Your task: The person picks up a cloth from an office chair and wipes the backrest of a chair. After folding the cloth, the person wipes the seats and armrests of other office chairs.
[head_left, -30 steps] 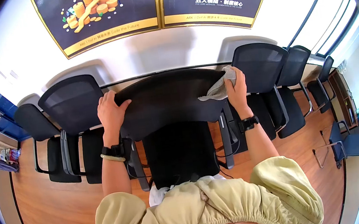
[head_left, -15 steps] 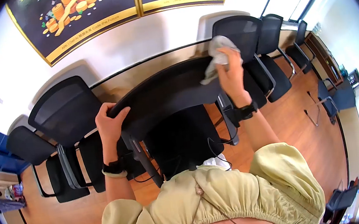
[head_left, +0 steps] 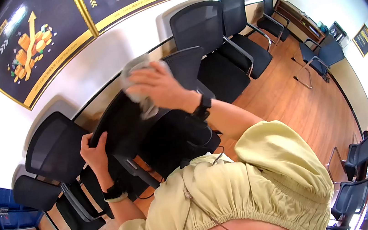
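Left hand (head_left: 95, 156) grasps chair back (head_left: 118, 123) at 1 end; its long axis slants toward right hand (head_left: 160, 88), which clasps 1 grey cloth (head_left: 148, 109) at the upper edge.

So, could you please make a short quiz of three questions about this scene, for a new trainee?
1. Which hand holds the cloth? A) left B) right C) neither
2. True or false: the left hand grips the edge of the chair back.
3. Fill in the colour: the two posters are framed in ____.

Key: 1. B, the right hand; 2. true; 3. gold.
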Action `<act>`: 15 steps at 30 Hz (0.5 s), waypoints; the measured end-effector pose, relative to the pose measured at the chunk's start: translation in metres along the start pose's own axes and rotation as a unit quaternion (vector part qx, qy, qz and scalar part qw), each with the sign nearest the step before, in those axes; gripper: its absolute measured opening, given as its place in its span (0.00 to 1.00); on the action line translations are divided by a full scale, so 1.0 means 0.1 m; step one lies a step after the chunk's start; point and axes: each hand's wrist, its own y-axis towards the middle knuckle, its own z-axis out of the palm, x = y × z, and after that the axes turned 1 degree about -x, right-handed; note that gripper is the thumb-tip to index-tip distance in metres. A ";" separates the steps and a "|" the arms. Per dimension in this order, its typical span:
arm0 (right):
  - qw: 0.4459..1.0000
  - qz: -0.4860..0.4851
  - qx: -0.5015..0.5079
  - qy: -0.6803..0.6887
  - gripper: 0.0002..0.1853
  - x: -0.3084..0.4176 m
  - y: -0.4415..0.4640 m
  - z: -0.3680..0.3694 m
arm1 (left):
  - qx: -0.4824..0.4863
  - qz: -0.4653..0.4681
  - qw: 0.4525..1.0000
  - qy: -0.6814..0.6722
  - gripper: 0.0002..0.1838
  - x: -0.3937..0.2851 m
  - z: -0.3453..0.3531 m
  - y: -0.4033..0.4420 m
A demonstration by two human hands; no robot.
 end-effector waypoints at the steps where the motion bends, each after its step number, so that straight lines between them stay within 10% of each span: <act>1: 0.999 0.040 0.010 -0.025 0.29 -0.15 -0.09 -0.16 | 0.003 -0.012 1.000 -0.007 0.14 -0.03 0.01 0.00; 8: 0.976 0.184 -0.078 -0.082 0.28 -0.99 -0.73 -0.81 | -0.002 0.000 1.000 0.013 0.14 -0.03 -0.01 -0.03; 13: 0.799 0.517 -0.291 0.102 0.22 -1.34 -1.25 -0.83 | -0.010 0.001 1.000 0.025 0.13 -0.04 -0.01 -0.05; 15: 0.789 0.489 -0.339 0.152 0.21 -1.28 -1.26 -0.91 | -0.011 0.005 1.000 0.021 0.13 -0.04 -0.02 -0.07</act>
